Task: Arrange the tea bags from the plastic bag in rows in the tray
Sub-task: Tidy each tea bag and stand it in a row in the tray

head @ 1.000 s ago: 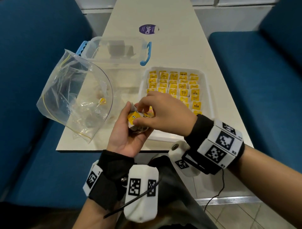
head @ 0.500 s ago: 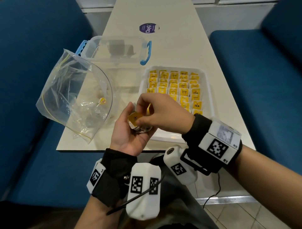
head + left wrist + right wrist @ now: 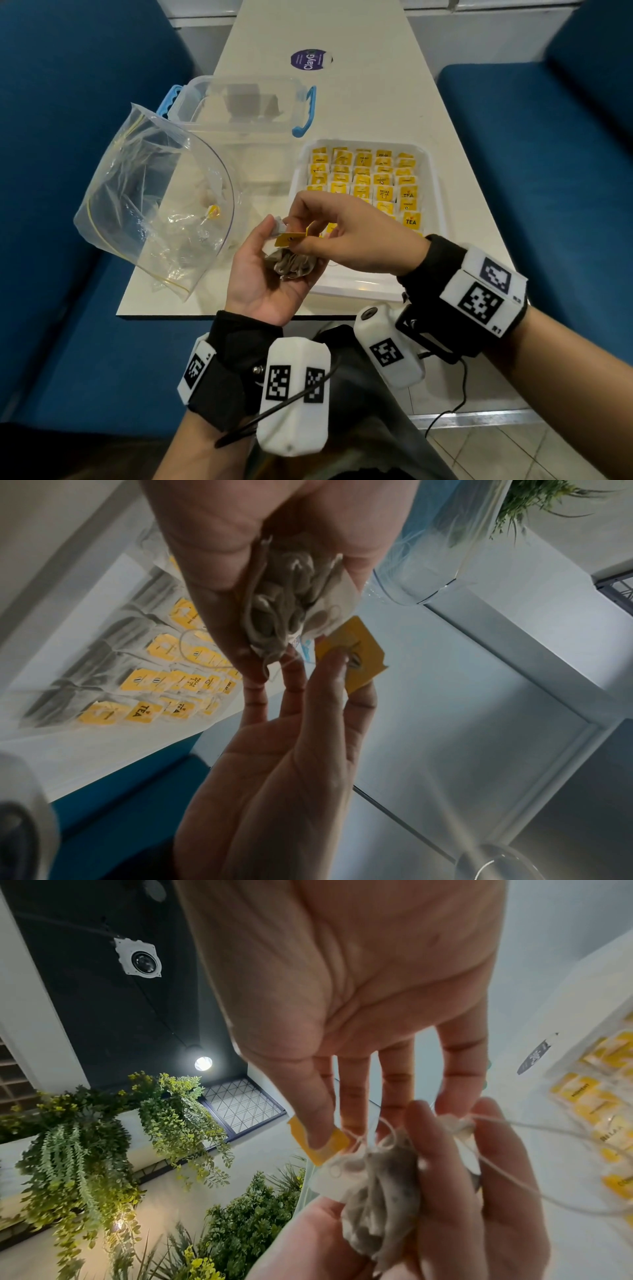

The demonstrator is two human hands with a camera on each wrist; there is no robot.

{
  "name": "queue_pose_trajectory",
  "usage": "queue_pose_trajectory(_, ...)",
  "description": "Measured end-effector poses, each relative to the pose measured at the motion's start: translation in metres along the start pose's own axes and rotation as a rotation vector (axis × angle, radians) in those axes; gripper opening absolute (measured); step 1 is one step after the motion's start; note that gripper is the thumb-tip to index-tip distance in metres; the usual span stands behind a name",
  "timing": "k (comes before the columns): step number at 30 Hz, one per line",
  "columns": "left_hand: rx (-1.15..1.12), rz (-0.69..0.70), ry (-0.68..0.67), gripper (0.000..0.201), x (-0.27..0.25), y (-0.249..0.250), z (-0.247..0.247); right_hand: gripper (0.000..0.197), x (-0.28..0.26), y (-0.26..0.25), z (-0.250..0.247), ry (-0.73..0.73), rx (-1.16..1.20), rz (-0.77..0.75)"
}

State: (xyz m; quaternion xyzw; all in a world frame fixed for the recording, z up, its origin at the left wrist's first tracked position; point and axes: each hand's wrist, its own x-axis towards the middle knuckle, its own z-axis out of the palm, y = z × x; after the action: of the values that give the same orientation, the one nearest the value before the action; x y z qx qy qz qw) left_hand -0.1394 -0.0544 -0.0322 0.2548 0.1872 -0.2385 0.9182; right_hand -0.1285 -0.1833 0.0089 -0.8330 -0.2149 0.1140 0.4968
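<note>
The left hand (image 3: 270, 274) lies palm up over the near edge of the desk (image 3: 376, 102), fingers curled loosely round a clump of tea bags (image 3: 293, 266). The right hand (image 3: 356, 236) pinches the yellow tag (image 3: 289, 239) of one bag between thumb and forefinger; its other fingers are relaxed and spread. The wrist views show thin strings looped among the bags.

Step in hand, as judged: separating a single bag from the clump. Draw the tag away slowly and keep the left fingers closed on the remaining bags, so that a snagged string does not drag a second bag out. Once free, lay the bag flat, tag uppermost, in line with the nearest unfinished row.

The white tray (image 3: 433, 192) stands just beyond the hands and holds five columns of bags with yellow tags; its near end is hidden by the hands. The plastic bag (image 3: 113, 205) lies open to the left, nearly empty apart from one yellow item, too small to identify. Behind it stands a clear box with blue handles (image 3: 301, 113)
</note>
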Motion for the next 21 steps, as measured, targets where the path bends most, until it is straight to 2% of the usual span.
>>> queue_pose_trajectory(6, 0.0, 0.005, 0.01, 0.069, 0.0027, -0.0008, -0.001, 0.027, -0.0006, 0.0033, -0.0006, 0.045, 0.021, -0.001)
queue_pose_trajectory(9, -0.019, 0.013, 0.025, 0.063, 0.005, -0.0004, -0.0031, 0.027, -0.0008, 0.0041, 0.0005, 0.069, 0.049, -0.003)
queue_pose_trajectory(13, -0.035, 0.002, 0.047, 0.042, 0.0047, 0.0005, -0.0038, 0.028, -0.0005, 0.0057, 0.0024, 0.108, 0.119, -0.011)
queue_pose_trajectory(21, -0.101, 0.024, 0.028, 0.03, 0.0044, 0.0005, -0.0037, 0.029, -0.0002, 0.0067, 0.004, 0.225, 0.31, 0.033)
